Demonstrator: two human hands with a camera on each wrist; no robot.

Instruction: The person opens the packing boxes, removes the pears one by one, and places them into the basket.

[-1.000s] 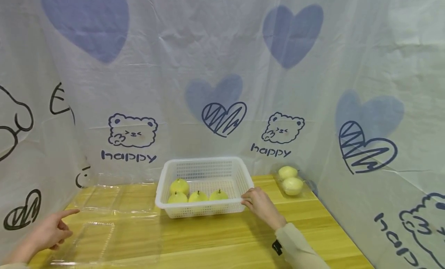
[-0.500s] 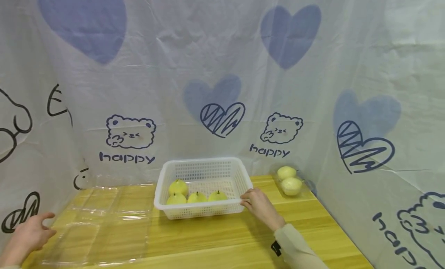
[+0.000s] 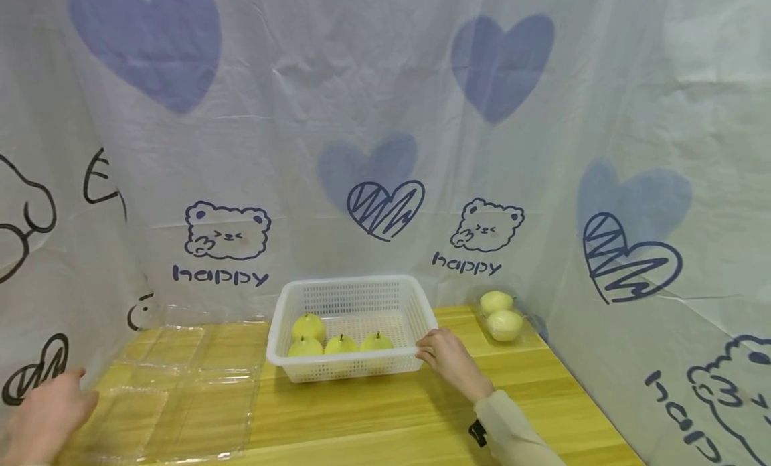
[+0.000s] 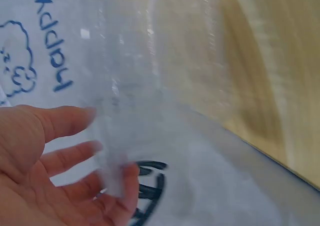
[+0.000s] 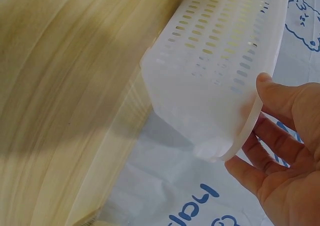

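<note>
My left hand is at the near left edge of a clear plastic clamshell container lying spread on the table. In the left wrist view, the thumb and curled fingers are around its blurred edge. My right hand grips the front right corner of a white slotted basket; in the right wrist view, the thumb presses the rim and the fingers go behind it. Several yellow-green pears sit in the front left part of the basket.
At the back right, another clear pack holds two pale yellow fruits. A patterned white curtain encloses the wooden table at the back and both sides. A dark wristband shows at the right sleeve.
My left hand has moved left from over the container to its outer edge. The near half of the container has shifted left and lies flatter. My right hand has kept its grip on the basket.
</note>
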